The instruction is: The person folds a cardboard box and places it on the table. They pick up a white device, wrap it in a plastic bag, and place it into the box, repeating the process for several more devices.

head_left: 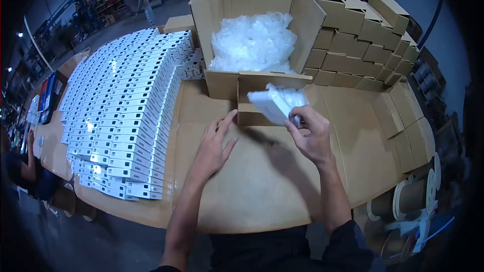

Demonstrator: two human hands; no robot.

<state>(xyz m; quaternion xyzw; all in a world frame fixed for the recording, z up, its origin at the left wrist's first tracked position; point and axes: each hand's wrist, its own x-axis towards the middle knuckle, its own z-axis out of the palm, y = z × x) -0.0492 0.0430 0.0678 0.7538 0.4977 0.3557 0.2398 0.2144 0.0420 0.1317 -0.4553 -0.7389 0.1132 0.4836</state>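
Right hand (312, 131) pinches a flat white item (269, 108) with crinkled plastic (291, 95), its right corner hidden; left hand (213, 147) is spread.

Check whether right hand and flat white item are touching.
Touching. The head view shows the right hand pinching the flat white item near its lower-right edge.

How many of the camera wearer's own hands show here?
2: the left hand beside the small open carton, and the right hand holding a flat white item by that carton. Neither is hidden.

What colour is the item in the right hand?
The flat item is white; head view.
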